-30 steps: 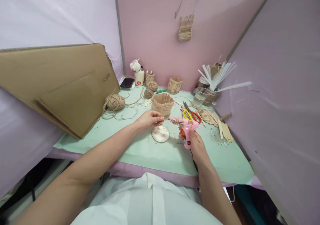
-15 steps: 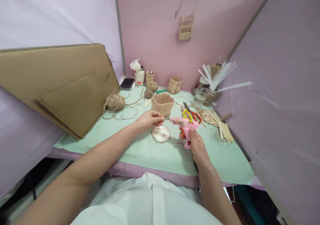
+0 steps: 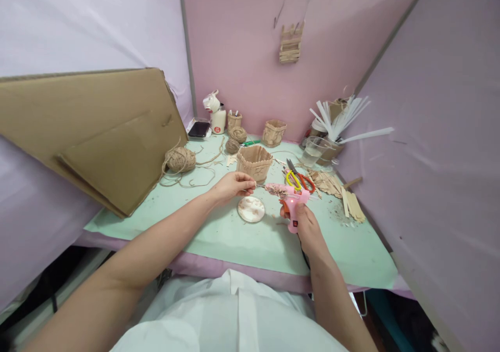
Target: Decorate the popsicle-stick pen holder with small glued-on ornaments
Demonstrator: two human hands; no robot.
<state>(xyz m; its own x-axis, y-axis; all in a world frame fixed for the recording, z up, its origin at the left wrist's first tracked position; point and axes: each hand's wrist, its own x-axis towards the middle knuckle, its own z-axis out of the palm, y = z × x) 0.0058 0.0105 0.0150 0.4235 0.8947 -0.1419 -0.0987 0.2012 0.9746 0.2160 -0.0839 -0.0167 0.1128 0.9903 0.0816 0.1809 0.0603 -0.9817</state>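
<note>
A pink hot glue gun (image 3: 294, 206) is in my right hand (image 3: 308, 226), whose fingers wrap its handle by the orange trigger; its nozzle points left. My left hand (image 3: 240, 185) is closed in a pinch close to the nozzle tip. Whatever sits between those fingertips is too small to name. Just below the left hand lies a round white dish (image 3: 251, 209) with brownish specks. Behind the hands stands a woven-looking tan basket (image 3: 254, 164), open at the top, its lower front near my left fingers.
Scissors with yellow and red handles (image 3: 300, 179) lie behind the glue gun. Twine balls (image 3: 180, 159) and a large cardboard panel (image 3: 117, 138) are on the left. Flat wooden sticks (image 3: 352, 206) and a cup of white glue sticks (image 3: 338, 123) stand right. A smaller basket (image 3: 274, 133) is at the back.
</note>
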